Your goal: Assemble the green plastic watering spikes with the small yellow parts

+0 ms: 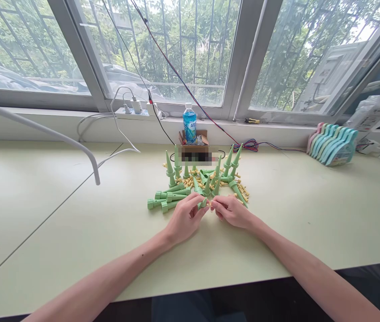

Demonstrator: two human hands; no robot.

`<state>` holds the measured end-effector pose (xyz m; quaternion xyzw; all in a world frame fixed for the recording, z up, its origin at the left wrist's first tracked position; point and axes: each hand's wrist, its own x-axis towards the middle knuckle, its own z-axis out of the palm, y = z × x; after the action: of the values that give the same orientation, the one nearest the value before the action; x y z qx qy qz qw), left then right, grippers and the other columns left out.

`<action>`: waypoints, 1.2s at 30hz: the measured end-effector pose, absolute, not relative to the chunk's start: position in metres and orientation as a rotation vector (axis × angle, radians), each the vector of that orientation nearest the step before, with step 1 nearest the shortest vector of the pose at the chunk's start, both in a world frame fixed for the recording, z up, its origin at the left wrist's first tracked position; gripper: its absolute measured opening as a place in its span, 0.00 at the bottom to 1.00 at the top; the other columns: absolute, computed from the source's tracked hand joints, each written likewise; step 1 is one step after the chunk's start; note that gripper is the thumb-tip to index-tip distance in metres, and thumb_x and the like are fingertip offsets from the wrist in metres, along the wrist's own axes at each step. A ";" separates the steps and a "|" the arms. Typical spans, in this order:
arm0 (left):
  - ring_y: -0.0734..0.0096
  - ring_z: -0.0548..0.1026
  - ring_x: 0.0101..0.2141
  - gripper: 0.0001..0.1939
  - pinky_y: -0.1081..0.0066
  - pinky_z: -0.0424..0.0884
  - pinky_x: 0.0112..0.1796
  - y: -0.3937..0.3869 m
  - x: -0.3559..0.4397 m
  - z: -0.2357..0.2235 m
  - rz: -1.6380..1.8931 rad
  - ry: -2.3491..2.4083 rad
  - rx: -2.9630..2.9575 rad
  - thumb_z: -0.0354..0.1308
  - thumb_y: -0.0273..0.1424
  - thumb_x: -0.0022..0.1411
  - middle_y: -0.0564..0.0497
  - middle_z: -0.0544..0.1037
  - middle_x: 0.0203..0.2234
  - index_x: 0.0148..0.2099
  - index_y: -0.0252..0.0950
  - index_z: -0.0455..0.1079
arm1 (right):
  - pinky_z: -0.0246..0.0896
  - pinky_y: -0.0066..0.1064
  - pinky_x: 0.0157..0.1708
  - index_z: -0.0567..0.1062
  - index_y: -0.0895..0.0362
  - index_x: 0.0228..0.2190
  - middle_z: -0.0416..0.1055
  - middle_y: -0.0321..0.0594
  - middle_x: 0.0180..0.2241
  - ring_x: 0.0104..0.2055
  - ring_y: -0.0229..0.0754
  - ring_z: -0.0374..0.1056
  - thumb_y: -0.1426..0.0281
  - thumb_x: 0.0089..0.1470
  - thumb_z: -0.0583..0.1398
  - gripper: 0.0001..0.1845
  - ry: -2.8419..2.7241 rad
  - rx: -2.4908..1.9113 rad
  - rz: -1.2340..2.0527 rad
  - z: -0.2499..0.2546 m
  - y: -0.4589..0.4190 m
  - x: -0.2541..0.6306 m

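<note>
My left hand point(186, 215) is closed around a green plastic cone spike point(202, 204), its end showing past my fingers. My right hand point(232, 211) pinches a small yellow plastic piece point(209, 204) against the spike's side; fingertips cover most of it. Just beyond my hands, several green spikes point(170, 170) stand point up on the table. Other green spikes point(178, 197) lie on their sides by my left hand. Small yellow pieces point(243, 191) are scattered in a loose pile among them.
A blue-labelled bottle point(189, 123) stands by a small cardboard box point(204, 135) at the window sill. Coiled wires point(248, 145) and pastel plastic items point(332, 144) lie to the right. A white curved tube point(59, 134) crosses the left side over the pale table point(59, 250).
</note>
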<state>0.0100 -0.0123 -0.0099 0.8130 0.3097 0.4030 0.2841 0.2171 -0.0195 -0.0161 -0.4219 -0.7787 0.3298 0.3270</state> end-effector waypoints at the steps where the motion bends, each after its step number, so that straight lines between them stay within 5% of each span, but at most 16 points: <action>1: 0.80 0.61 0.22 0.08 0.75 0.63 0.24 -0.012 0.010 -0.010 1.081 0.827 2.175 0.54 0.33 0.69 0.50 0.72 0.34 0.39 0.36 0.72 | 0.60 0.29 0.27 0.71 0.57 0.30 0.65 0.32 0.17 0.20 0.36 0.63 0.57 0.69 0.49 0.22 -2.035 -1.108 0.872 -0.016 -0.020 0.217; 8: 0.79 0.60 0.22 0.09 0.76 0.62 0.23 -0.011 0.010 -0.011 1.091 0.860 2.160 0.54 0.32 0.69 0.50 0.72 0.34 0.36 0.34 0.69 | 0.58 0.28 0.24 0.67 0.56 0.45 0.65 0.29 0.20 0.21 0.36 0.61 0.55 0.66 0.53 0.17 -1.977 -1.049 1.009 -0.015 -0.022 0.216; 19: 0.79 0.61 0.22 0.08 0.76 0.62 0.23 -0.010 0.009 -0.012 1.079 0.840 2.180 0.54 0.32 0.69 0.51 0.71 0.33 0.37 0.35 0.69 | 0.58 0.29 0.26 0.69 0.55 0.40 0.65 0.30 0.20 0.21 0.37 0.62 0.58 0.68 0.51 0.14 -2.004 -1.064 0.981 -0.018 -0.021 0.216; 36: 0.80 0.61 0.21 0.09 0.76 0.62 0.22 -0.011 0.009 -0.012 1.058 0.825 2.180 0.54 0.33 0.69 0.50 0.73 0.34 0.37 0.35 0.70 | 0.62 0.29 0.28 0.71 0.56 0.28 0.63 0.31 0.16 0.18 0.36 0.62 0.54 0.69 0.46 0.26 -2.046 -1.091 0.904 -0.021 -0.019 0.216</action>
<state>0.0089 -0.0111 -0.0119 0.8159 0.3087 0.3960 0.2868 0.2157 -0.0190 -0.0208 -0.4153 -0.7786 0.3442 0.3206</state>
